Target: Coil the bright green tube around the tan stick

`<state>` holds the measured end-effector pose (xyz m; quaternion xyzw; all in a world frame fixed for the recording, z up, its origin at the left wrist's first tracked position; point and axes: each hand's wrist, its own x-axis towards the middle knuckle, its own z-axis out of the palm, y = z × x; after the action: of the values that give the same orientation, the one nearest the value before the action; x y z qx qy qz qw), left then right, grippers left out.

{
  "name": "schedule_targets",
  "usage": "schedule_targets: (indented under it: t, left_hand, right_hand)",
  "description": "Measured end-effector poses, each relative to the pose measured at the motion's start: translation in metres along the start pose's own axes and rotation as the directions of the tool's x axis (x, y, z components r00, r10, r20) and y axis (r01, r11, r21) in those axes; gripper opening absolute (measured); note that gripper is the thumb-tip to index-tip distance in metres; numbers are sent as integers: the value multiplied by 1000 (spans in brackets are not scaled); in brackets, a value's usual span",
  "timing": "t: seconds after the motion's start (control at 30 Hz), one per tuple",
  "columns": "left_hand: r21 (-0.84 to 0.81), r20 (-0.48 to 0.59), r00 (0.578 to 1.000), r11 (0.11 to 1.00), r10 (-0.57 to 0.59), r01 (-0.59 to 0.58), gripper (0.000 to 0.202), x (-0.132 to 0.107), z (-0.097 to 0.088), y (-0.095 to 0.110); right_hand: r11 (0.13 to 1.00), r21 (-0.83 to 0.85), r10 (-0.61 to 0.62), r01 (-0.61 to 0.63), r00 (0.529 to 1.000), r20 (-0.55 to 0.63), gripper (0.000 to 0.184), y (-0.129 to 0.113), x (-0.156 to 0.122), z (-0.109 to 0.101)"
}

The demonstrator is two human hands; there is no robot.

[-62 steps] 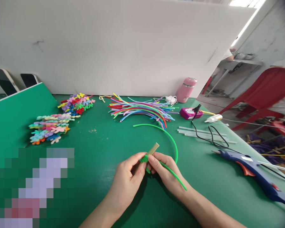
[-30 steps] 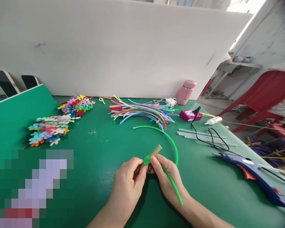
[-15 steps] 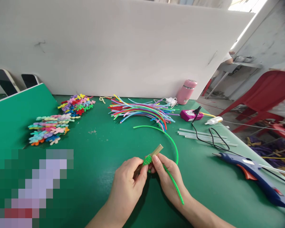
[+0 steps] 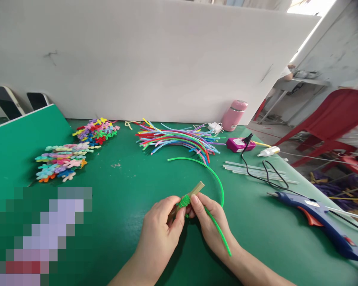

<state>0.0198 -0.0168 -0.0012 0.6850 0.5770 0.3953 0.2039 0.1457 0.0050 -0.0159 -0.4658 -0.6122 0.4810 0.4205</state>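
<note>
My left hand (image 4: 161,230) pinches the lower end of a short tan stick (image 4: 197,188) that points up and to the right. A bright green pipe cleaner (image 4: 216,178) is coiled round the stick's middle. My right hand (image 4: 210,222) pinches that coil with thumb and forefinger. One tail of the pipe cleaner runs back over my right wrist; the long end arcs away across the green table (image 4: 131,178) towards the pile of coloured pipe cleaners (image 4: 179,139).
Finished pipe-cleaner flowers (image 4: 65,159) lie in heaps at the left. A blue glue gun (image 4: 316,216) with its black cord, clear glue sticks (image 4: 253,169), a glue bottle (image 4: 268,151), a magenta box (image 4: 238,143) and a pink flask (image 4: 233,114) stand at the right. A white board backs the table.
Since two seconds ago the tail over my right wrist has swung nearer to me, and the coil has thickened slightly. In the last half second nothing visibly moves.
</note>
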Motion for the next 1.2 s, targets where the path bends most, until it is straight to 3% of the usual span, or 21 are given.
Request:
schedule_targets:
  t: [0.37, 0.57, 0.67, 0.77, 0.9, 1.03, 1.13, 1.2]
  left_hand:
    - [-144, 18, 1000, 989, -21, 24, 26, 2, -1, 1]
    - [-257, 59, 979, 944, -196, 204, 28, 6, -2, -6]
    - [-259, 27, 966, 932, -256, 254, 29, 8, -4, -10]
    - [-234, 35, 963, 934, -268, 269, 29, 10, -6, -13]
    - [-183, 119, 969, 954, -217, 236, 31, 12, -8, -18]
    - [-73, 220, 965, 984, -141, 160, 29, 12, -10, -20]
    - [-33, 321, 945, 996, -66, 81, 29, 10, -13, -16]
    - [-58, 394, 919, 998, 1, 24, 28, 9, -17, -12]
  right_hand:
    - [1000, 7, -14, 14, 1000, 27, 37, -2, 1, 0]
    - [998, 32, -52, 54, 997, -56, 23, -1, 0, -4]
    - [989, -18, -149, 148, 981, -125, 19, 0, -1, -5]
    - [947, -164, -296, 276, 949, -111, 9, -2, -2, -7]
    - [828, -355, -469, 433, 883, -16, 8, -7, -1, -8]
    - [736, -449, -543, 506, 838, 55, 12, -8, 1, -12]
    - [722, -455, -536, 520, 837, 106, 16, -8, 4, -17]
    - [768, -411, -482, 492, 866, 136, 15, -10, 5, -21]
